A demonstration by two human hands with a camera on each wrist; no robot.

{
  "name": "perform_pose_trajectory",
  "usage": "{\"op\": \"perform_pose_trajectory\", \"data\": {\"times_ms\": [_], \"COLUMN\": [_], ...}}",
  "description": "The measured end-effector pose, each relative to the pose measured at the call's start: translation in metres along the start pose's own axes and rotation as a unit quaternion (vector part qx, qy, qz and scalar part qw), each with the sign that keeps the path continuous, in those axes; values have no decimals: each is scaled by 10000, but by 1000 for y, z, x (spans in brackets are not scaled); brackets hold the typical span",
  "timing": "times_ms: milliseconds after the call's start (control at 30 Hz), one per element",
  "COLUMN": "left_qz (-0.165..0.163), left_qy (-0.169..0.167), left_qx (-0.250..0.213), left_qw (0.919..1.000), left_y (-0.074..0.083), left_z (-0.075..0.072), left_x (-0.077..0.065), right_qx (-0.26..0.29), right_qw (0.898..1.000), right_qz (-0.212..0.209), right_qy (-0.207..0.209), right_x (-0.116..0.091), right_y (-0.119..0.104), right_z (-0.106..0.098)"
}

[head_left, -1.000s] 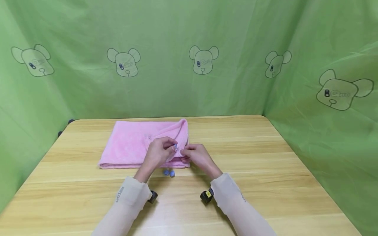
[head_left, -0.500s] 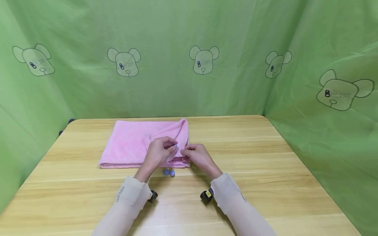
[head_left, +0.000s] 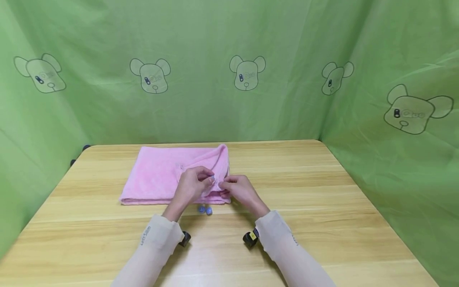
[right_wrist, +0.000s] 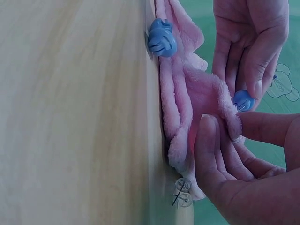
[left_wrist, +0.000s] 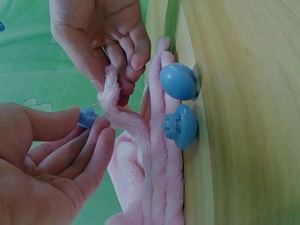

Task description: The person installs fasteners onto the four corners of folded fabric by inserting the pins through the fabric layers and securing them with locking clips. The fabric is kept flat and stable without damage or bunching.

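Observation:
Between thumb and fingers, my left hand (head_left: 193, 183) pinches a small blue quilt pin (left_wrist: 87, 118), its thin metal needle pointing at the cloth. The needle's tip meets the raised edge of a folded pink fleece blanket (head_left: 154, 175). My right hand (head_left: 244, 193) grips that edge just beside the pin, thumb on one side and fingers on the other, as the right wrist view shows. A blue round-headed cap (left_wrist: 179, 82) and another blue cap with a slotted stem (left_wrist: 180, 126) lie on the table by the blanket's near side.
Wooden table (head_left: 305, 231) extends to both sides and in front. Two small clear discs (right_wrist: 183, 184) with dark lines across them sit by the blanket in the right wrist view. Green curtains (head_left: 201, 111) printed with bear heads enclose the table's back and sides.
Both hands and the blanket stay almost where they were. Slightly less of the blue quilt pin shows between the left fingertips than a second ago.

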State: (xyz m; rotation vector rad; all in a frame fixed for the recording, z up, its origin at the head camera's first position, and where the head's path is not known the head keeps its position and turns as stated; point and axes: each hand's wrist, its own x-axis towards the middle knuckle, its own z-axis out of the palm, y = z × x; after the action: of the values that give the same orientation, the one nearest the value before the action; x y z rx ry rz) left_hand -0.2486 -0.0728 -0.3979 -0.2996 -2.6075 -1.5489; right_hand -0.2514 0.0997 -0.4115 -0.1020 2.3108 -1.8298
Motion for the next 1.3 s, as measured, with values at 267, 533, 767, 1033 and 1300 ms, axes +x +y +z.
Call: {"op": "perform_pose_trajectory", "data": {"times_ms": [267,533,767,1033,1300], "left_qz": [-6,82,332,362,186], "left_qy": [-16,125,162,198,193], "left_qx": [58,295,399,385,322], "left_qw": [10000,9995,9985,9984,9991], "left_y": [1,6,7,5,3], "left_z": [0,0,1,1,3], "left_x": [0,-2,-3,-2,-1], "right_qx": [-8,163,185,208,537], "right_qw": [10000,9998,9997,9997,9982], "right_qz": [-15,-130,-126,23,122], "right_qy": [25,-41,-55,-92,-224], "right_x": [1,1,0,-1,-1], "right_y": [1,1,1,-2,-2], "right_z": [1,1,1,1,3]}}
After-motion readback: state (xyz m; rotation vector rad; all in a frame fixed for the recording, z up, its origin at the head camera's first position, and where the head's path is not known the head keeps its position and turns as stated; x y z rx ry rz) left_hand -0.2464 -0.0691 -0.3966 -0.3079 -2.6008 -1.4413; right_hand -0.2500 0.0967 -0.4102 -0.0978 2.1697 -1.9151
